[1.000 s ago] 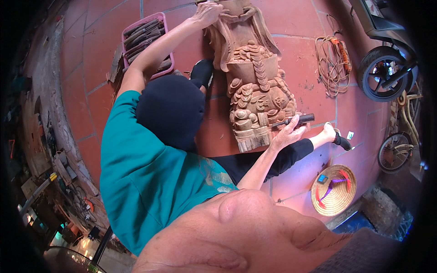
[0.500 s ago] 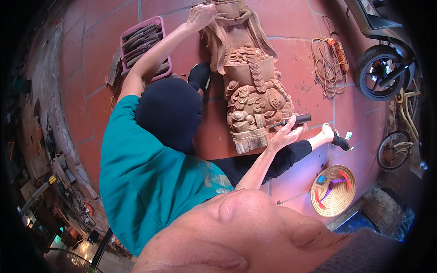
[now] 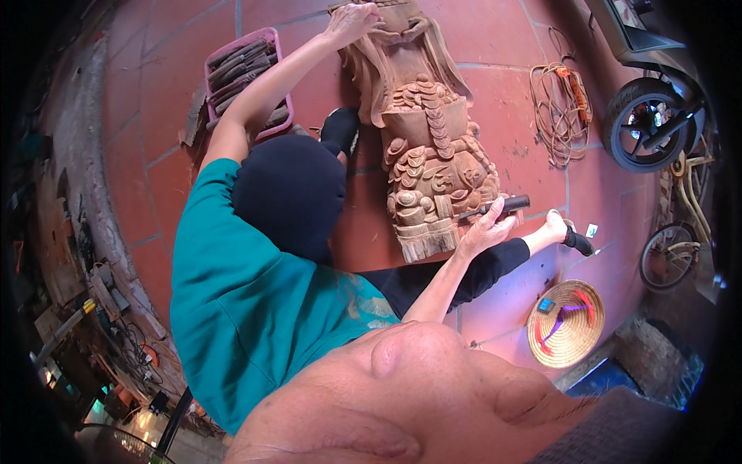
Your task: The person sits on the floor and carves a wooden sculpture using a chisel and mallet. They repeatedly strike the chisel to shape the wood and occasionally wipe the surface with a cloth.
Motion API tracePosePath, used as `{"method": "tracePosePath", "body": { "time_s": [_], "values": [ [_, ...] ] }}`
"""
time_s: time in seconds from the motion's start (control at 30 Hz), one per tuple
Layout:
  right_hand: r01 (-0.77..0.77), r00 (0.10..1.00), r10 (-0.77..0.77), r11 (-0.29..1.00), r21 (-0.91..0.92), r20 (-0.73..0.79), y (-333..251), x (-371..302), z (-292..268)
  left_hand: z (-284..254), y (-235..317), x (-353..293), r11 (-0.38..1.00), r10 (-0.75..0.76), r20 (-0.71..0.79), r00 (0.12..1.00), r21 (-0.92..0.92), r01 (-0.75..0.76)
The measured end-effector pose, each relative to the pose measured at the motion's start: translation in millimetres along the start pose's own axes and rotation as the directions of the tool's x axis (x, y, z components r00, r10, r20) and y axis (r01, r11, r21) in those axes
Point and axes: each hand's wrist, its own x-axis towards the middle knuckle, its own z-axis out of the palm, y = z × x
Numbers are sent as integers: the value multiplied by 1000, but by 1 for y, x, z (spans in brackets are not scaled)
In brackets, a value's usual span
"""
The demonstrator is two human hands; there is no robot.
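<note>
A carved wooden statue [image 3: 423, 127] lies on the red tile floor in front of me, covered in coin and ingot shapes toward its base. My left hand [image 3: 352, 25] rests at its far end, fingers curled against the wood; the top of the statue runs out of the picture. A dark-handled chisel [image 3: 506, 206] is in my right hand [image 3: 487, 230], beside the base. Its thin blade points left, over the carved wood near the bottom edge.
Left of the statue stands a pink basket [image 3: 288, 100] full of dark-handled tools. An orange cable [image 3: 558, 116] lies coiled at right, near a motorbike wheel [image 3: 645, 124] and a bicycle [image 3: 672, 255]. A woven conical hat [image 3: 568, 340] sits at lower right. My legs [image 3: 471, 278] flank the base.
My left hand has shifted slightly right and up along the far end of the statue. My right hand and the chisel have hardly moved.
</note>
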Motion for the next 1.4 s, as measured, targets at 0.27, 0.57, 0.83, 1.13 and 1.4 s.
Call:
{"method": "tracePosePath", "body": {
  "time_s": [0.27,0.57,0.83,1.13,1.4],
  "values": [
    [29,999,-29,999,-18,-15,-7,-3,-2,21,-34,-2,964,-94,173,980,261,46],
    [38,999,-38,998,-41,10,-12,1,1,15,-12,-4,995,-98,7,995,28,98],
    [-51,999,51,998,33,18,-9,-1,1,-7,-8,7,974,-188,94,978,149,173],
    [-23,999,23,1000,-2,24,-3,1,0,9,-3,-2,981,-157,41,987,124,150],
    [-2,1000,2,1000,-14,4,-7,-1,0,6,-13,5,938,-341,-81,937,-93,334]
  ]
}}
